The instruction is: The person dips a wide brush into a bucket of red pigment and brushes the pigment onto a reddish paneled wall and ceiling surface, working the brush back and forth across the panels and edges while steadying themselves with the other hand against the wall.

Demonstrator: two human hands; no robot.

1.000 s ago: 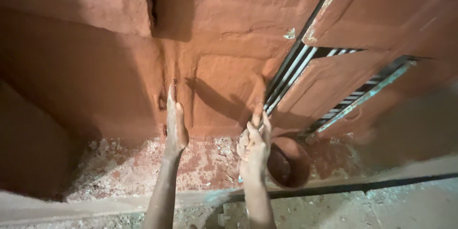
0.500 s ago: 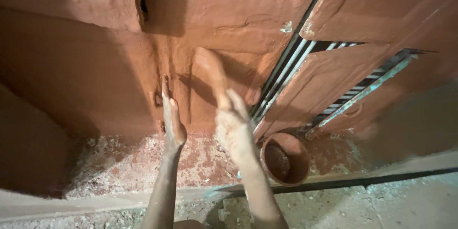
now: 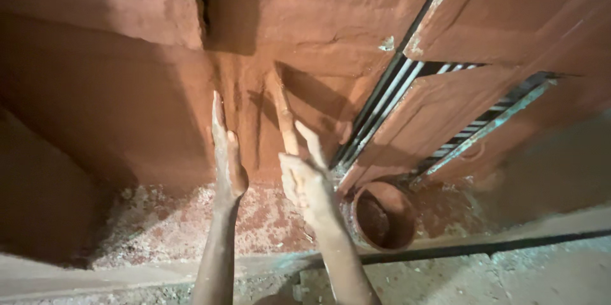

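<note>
My left hand (image 3: 227, 155) lies flat and edge-on against the red mud wall (image 3: 159, 101), fingers straight and pointing up. My right hand (image 3: 307, 178) is beside it, coated in wet red mud, fingers spread and reaching up along a fresh streak of mud (image 3: 282, 104) on the wall. Neither hand holds anything that I can see. A round bowl (image 3: 402, 203) smeared with red mud stands on the ground just to the right of my right wrist.
A mud-covered panel with metal bars (image 3: 394, 104) leans against the wall at right. Pale rubble (image 3: 153, 228) lies at the wall's foot. A dark thin bar (image 3: 496, 248) runs along the ground. A deep vertical crack (image 3: 202, 0) splits the wall above.
My right hand rose from beside the bowl, pressed mud high on the wall, then drew back down. My left hand stayed flat on the wall.
</note>
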